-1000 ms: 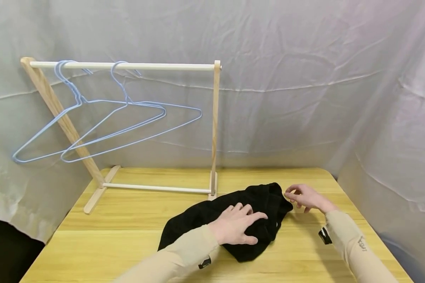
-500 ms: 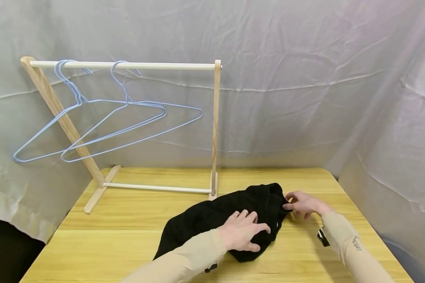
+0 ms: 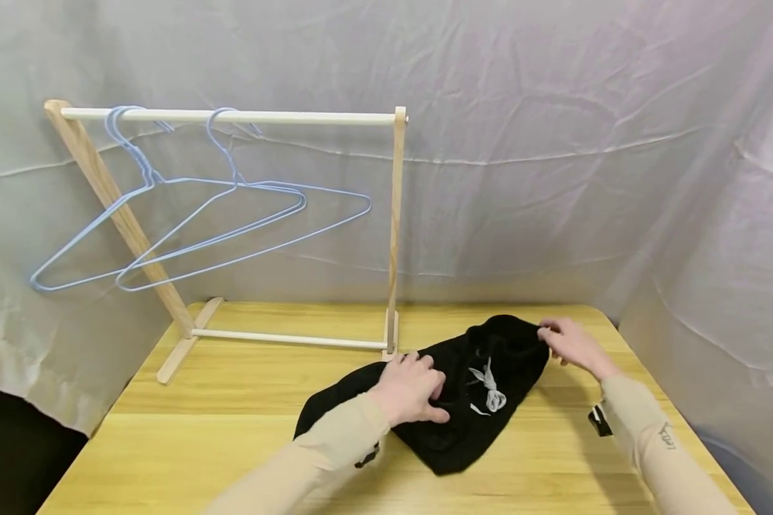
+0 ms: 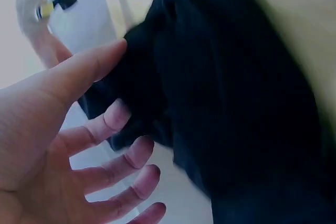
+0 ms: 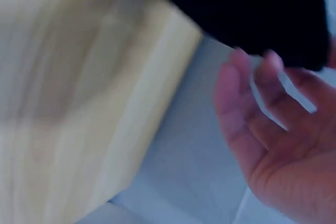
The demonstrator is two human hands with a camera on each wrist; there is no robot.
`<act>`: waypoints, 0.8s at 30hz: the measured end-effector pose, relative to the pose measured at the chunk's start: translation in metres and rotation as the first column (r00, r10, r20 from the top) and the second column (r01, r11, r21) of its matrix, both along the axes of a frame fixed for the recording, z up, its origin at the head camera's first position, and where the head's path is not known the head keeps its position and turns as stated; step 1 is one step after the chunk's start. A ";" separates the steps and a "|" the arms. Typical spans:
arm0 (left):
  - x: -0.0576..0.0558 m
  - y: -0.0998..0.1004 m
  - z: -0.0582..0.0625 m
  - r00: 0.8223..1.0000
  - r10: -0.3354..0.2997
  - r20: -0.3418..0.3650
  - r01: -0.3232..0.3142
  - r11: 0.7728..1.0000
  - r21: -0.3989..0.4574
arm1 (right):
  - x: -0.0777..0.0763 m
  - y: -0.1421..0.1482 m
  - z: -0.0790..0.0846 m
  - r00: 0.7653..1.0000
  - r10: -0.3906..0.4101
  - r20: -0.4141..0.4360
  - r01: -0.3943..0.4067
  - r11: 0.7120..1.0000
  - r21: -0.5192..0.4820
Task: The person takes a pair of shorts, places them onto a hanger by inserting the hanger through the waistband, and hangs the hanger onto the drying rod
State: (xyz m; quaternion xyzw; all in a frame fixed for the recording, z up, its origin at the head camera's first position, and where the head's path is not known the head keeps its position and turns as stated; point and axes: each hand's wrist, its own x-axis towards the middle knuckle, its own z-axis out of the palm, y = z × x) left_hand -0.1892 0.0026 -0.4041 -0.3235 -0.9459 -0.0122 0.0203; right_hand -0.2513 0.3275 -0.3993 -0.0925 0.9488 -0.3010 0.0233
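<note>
A black garment (image 3: 515,361) lies bunched on the table, its white drawstring (image 3: 492,390) tied and facing up. My right hand (image 3: 575,347) pinches the garment's far right corner, lifted slightly. In the right wrist view, the dark cloth (image 5: 257,14) hangs at the fingertips, and the thumb is mostly out of frame. Over the garment's middle is my left hand (image 3: 407,392), fingers spread and loosely bent. The left wrist view has this hand (image 4: 68,156) beside the black cloth (image 4: 220,87), holding no fold of it between thumb and fingers.
A wooden rack (image 3: 394,236) stands on the table (image 3: 232,429) at the back left. Several light blue hangers (image 3: 245,252) hang from its white top rail (image 3: 309,118). Grey curtains (image 3: 541,179) close off the back and sides.
My right hand has taken hold of the garment's edge and moved up and right, opening out the fold and exposing the drawstring. The left hand has shifted slightly left.
</note>
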 end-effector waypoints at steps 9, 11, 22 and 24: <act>-0.006 -0.011 0.002 1.000 -0.004 -0.025 0.005 0.998 0.061 | -0.002 -0.016 0.027 0.976 -0.038 -0.215 0.060 0.994 0.096; -0.002 -0.007 -0.001 1.000 0.009 -0.003 -0.009 0.998 0.064 | -0.001 -0.022 0.028 0.977 -0.033 -0.211 0.049 0.996 0.071; -0.001 -0.012 -0.011 0.973 0.099 0.208 -0.114 0.991 0.063 | 0.004 -0.034 0.026 0.983 0.068 -0.169 -0.090 0.988 -0.122; -0.006 -0.019 -0.004 0.963 0.106 0.248 -0.133 0.986 0.096 | 0.004 -0.033 0.024 0.970 0.131 -0.207 -0.164 0.975 -0.150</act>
